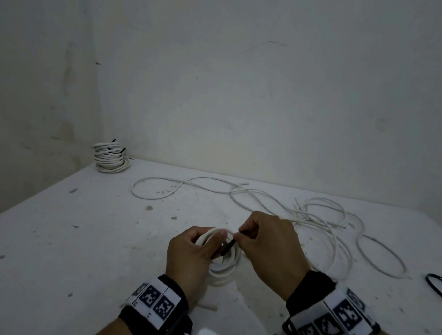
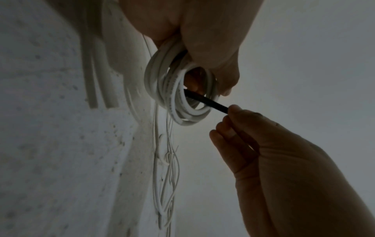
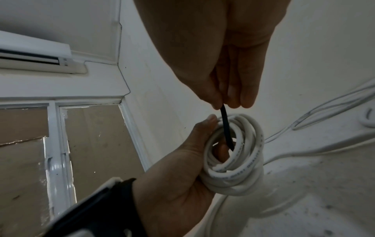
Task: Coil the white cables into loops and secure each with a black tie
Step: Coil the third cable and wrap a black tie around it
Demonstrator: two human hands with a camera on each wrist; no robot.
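Hands: left hand (image 1: 193, 248) curls around the white coil (image 1: 225, 269), thumb on its top; right hand (image 1: 269, 242) pinches the black tie (image 1: 230, 245) between thumb and fingertips.
Black tie: runs from the right fingertips down through the coil's opening — one end inside the ring.
White coil: held just above the tabletop (image 1: 71, 247), between both hands.
Loose cables (image 1: 317, 217): sprawled behind and right of the hands.
Finished coils (image 1: 110, 158): stacked at the far left corner.
Spare tie (image 1: 439, 287): lying at the right edge — well apart.
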